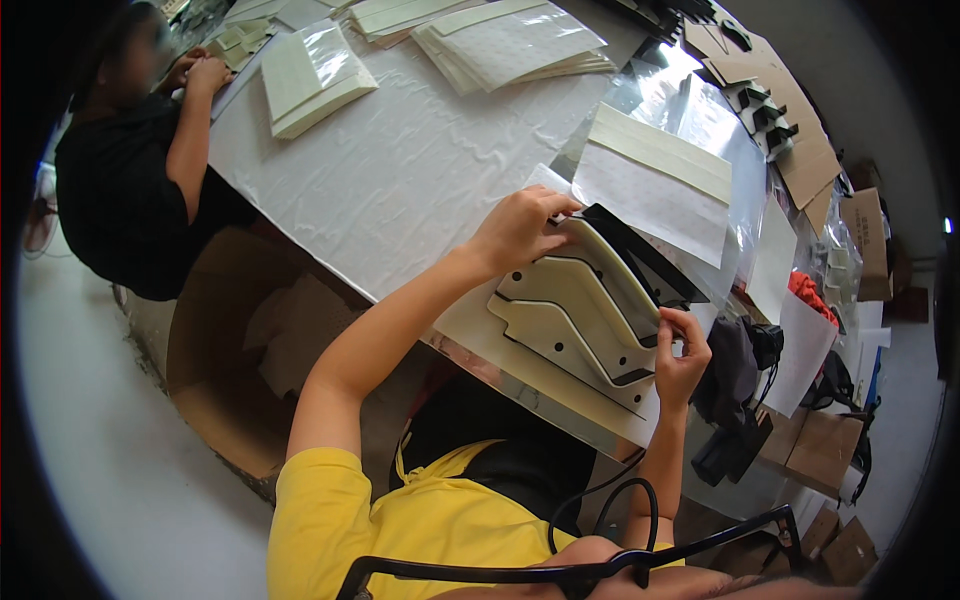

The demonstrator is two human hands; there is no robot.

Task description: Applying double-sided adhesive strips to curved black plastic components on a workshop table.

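Observation:
Several cream, angular tray-like pieces with dark edging and black dots lie at the near table edge. Between my hands one such cream piece (pixel 612 275) is held along its upper side. My left hand (pixel 525 230) pinches its top left corner. At its lower right end, my right hand (pixel 683 355) is closed with thumb and fingertips together. Another cream piece (pixel 565 330) lies just below it, nearer to me. Behind the held piece a black pointed flap (pixel 645 255) sticks out; I cannot tell whether it is attached.
Beyond my hands lies a patterned white sheet with a cream band (pixel 655 180). Wrapped bundles (pixel 315 75) and a stack of sheets (pixel 505 45) lie far across the white-covered table (pixel 390 170). A co-worker (pixel 140 170) sits at the left. Below stands an open carton (pixel 215 350).

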